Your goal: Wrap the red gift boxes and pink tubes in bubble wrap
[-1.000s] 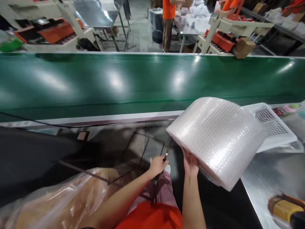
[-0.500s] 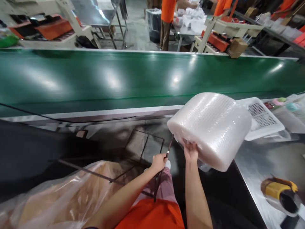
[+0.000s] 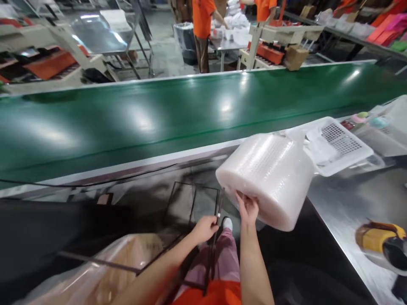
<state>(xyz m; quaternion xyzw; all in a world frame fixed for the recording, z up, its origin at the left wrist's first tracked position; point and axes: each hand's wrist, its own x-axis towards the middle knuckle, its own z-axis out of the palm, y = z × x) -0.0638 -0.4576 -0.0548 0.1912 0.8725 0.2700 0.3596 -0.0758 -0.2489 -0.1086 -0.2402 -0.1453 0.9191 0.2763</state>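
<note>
My right hand (image 3: 247, 208) grips the near end of a thick roll of clear bubble wrap (image 3: 270, 178), held in the air just left of the steel table's edge. My left hand (image 3: 205, 228) is closed around a thin dark rod (image 3: 215, 228) that stands up from a black wire frame (image 3: 190, 203) below. The rod's upper end nearly touches the roll. My pink trousers and a white shoe show underneath.
A wide green conveyor belt (image 3: 159, 114) runs across in front. A steel table (image 3: 349, 203) at the right carries a white perforated basket (image 3: 343, 144) and a yellow tape dispenser (image 3: 381, 241). A plastic-wrapped brown bundle (image 3: 104, 271) lies low left. People in orange work beyond the belt.
The bubble wrap roll has come down and leftward toward the rod, turning its end face more toward me. My left hand has stayed on the rod.
</note>
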